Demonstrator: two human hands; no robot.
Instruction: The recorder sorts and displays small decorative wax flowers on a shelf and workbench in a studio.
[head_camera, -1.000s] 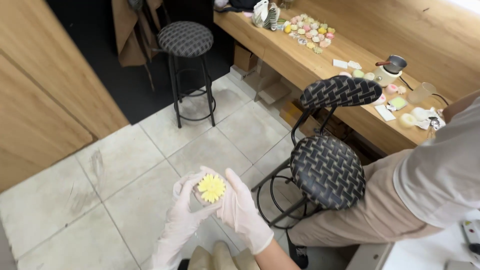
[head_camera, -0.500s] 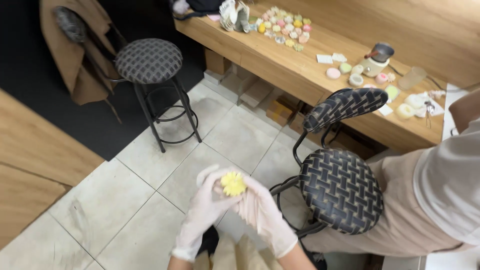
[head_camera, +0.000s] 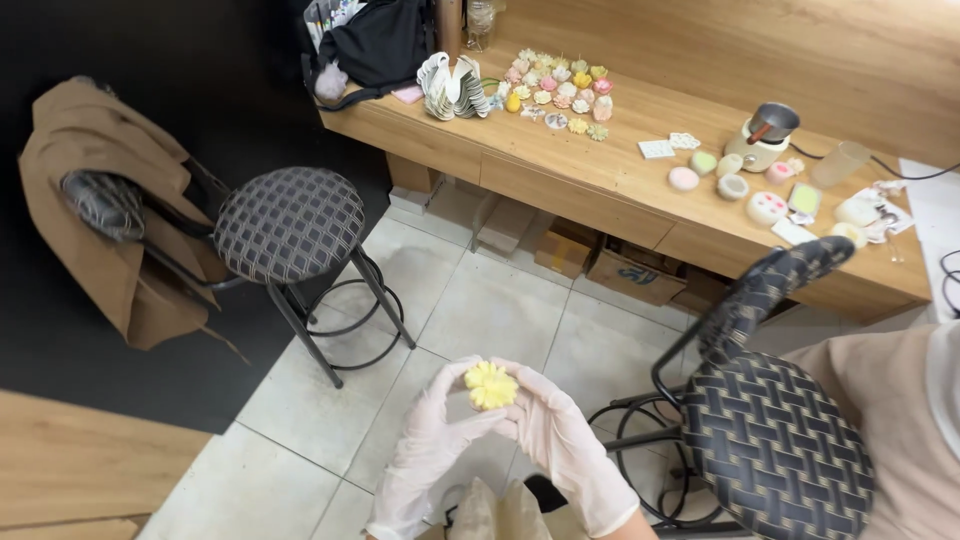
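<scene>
A small yellow flower-shaped piece (head_camera: 491, 384) sits between the fingertips of both my hands, held above the tiled floor. My left hand (head_camera: 432, 435) in a white glove grips it from the left and below. My right hand (head_camera: 560, 440), also gloved, holds it from the right. On the wooden counter at the back lie several similar flower shapes (head_camera: 560, 85) in pink, yellow and green.
A dark padded chair (head_camera: 775, 440) stands close on my right, with another person's beige-clad leg (head_camera: 890, 420) beside it. A second chair (head_camera: 290, 225) with a brown coat (head_camera: 100, 200) stands at the left. The counter (head_camera: 600, 150) carries a small pot (head_camera: 765, 135), round moulds and a black bag (head_camera: 385, 45). Cardboard boxes (head_camera: 630, 270) lie beneath.
The view has swung left and upward, bringing the counter and the left chair further in. Both hands still hold the yellow flower piece at the same spot before me.
</scene>
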